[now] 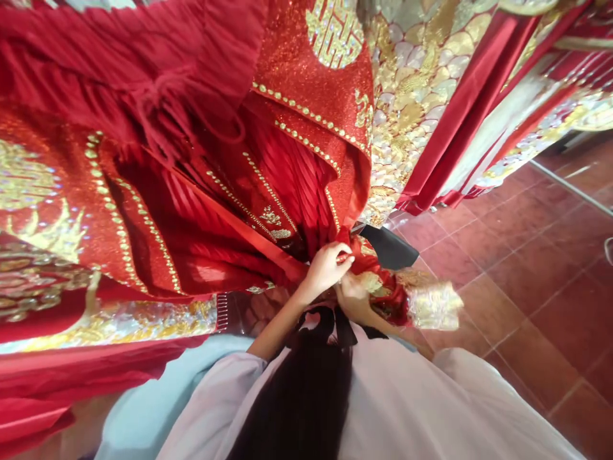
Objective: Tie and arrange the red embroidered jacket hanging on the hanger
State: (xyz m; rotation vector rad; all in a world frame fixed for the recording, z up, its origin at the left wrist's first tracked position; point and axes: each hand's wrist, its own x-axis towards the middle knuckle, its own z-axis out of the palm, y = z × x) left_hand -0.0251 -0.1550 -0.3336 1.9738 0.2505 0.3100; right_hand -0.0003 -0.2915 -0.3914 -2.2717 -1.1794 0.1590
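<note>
A red dress (pixel 311 83) with gold beaded trim and round gold emblems hangs in front of me. Its pleated cloth draws together to a bunch at my hands. My left hand (pixel 327 271) is closed at that bunch, thumb and fingers pinching a bit of the red fabric. Just below and to the right, my right hand (pixel 355 299) is curled against the gathered fabric; its fingertips are partly hidden. A smooth red ribbon (pixel 239 231) runs from the upper left down toward my left hand. Right of my hands, the bunched cloth ends in a shiny gold piece (pixel 433 305).
Gold-scaled garments (pixel 407 83) and red cloth panels (pixel 460 121) hang at the upper right. A dark flat piece (pixel 390 246) shows behind my hands. Reddish tiles (pixel 522 275) cover the floor, with a thin metal bar (pixel 575 188) at right. A red tied cord (pixel 167 96) hangs upper left.
</note>
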